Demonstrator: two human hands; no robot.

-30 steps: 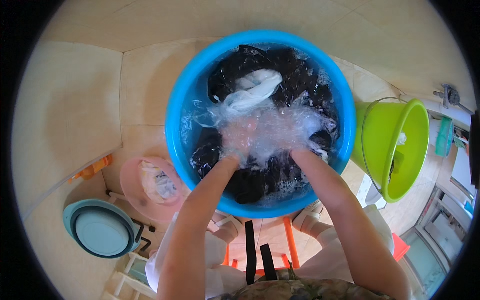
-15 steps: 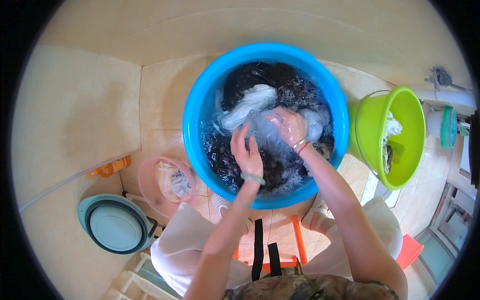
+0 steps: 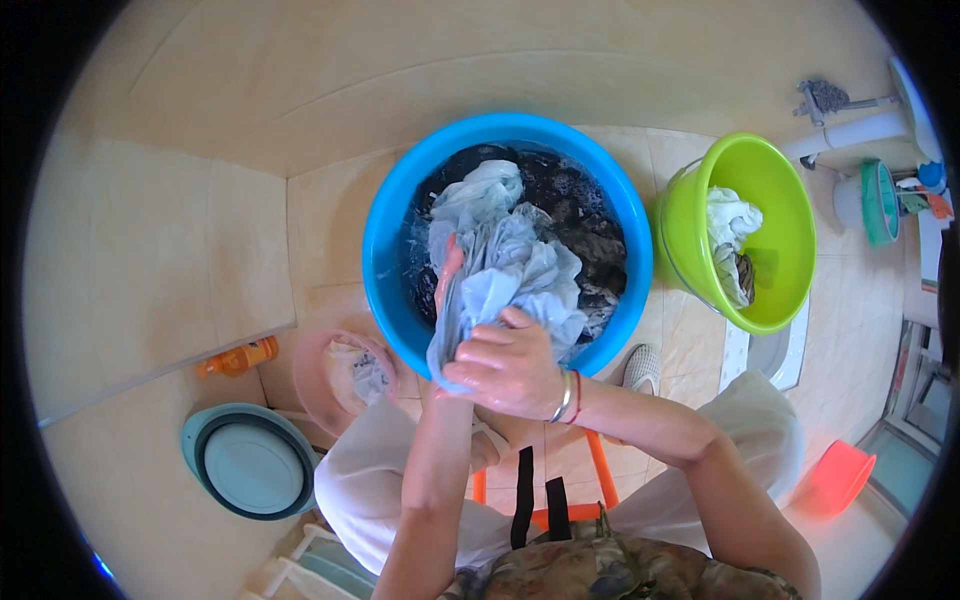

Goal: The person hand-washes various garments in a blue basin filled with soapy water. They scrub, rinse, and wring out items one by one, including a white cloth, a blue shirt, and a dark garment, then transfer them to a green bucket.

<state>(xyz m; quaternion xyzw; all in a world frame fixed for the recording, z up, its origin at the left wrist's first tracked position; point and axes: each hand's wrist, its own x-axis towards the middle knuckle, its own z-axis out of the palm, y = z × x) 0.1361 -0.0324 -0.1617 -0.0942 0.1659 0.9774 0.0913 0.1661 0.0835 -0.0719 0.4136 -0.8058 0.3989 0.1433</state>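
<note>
Wet pale grey-blue cloth (image 3: 510,265) hangs bunched over the front of a blue basin (image 3: 640,235), its far end lying in the water. My right hand (image 3: 512,368) is closed round the near part of it, just above my left wrist. Under the cloth, my left hand (image 3: 449,268) bears it up; only a strip of the hand shows along its left side, and most fingers are hidden. Dark, soaked cloth (image 3: 590,245) fills the basin beneath and behind.
A lime-green bucket (image 3: 690,230) with white and dark cloth inside stands to the right. On the left are a pink basin (image 3: 315,385) holding light cloth, a teal basin (image 3: 255,470) and an orange bottle (image 3: 240,357). A red container (image 3: 838,478) is at lower right.
Both hands have come up out of the water toward me, lifting the pale cloth. My right hand has moved left and closed on it near my left wrist. The view has shifted slightly.
</note>
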